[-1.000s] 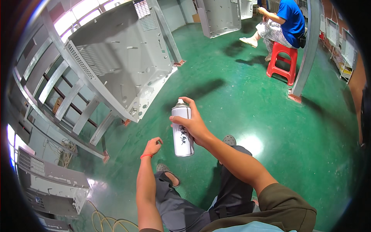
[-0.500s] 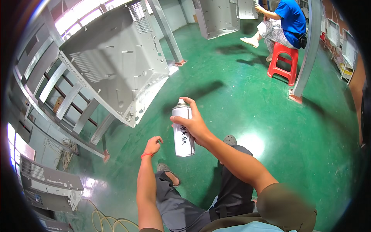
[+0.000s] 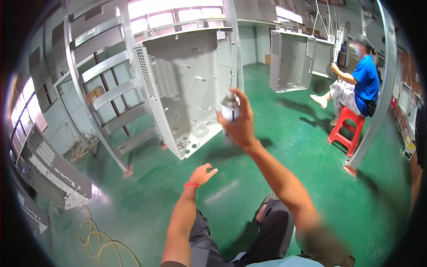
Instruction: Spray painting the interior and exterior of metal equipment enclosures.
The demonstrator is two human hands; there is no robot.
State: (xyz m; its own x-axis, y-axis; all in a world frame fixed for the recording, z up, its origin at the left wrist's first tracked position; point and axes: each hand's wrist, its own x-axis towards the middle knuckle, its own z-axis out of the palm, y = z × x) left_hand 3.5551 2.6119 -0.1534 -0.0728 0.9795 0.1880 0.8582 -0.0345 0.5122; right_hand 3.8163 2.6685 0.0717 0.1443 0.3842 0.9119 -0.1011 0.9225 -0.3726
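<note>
At the far left a perforated grey metal panel [image 3: 55, 171] leans over the green floor [image 3: 147, 218], with a looped yellowish hose [image 3: 92, 231] near it and a ladder-like metal frame [image 3: 119, 93] behind. Next is an open-fronted grey cabinet shell [image 3: 191, 58]; inside, only small pegs, vents and a base pierced with holes show, with no fresh patch to make out, so how much work on it is done or left cannot be told. The hands are apart: the left hand [image 3: 201, 175] hangs empty, thumb away from its loosely bent fingers, while the right hand [image 3: 244, 127] is wrapped round a white spray can [image 3: 230, 110], upright before the shell, index finger at the nozzle. No mist shows; the can's fill is hidden. Farther right, another open shell [image 3: 291, 64] precedes a seated co-worker [image 3: 367, 80] on a red stool [image 3: 348, 130].
</note>
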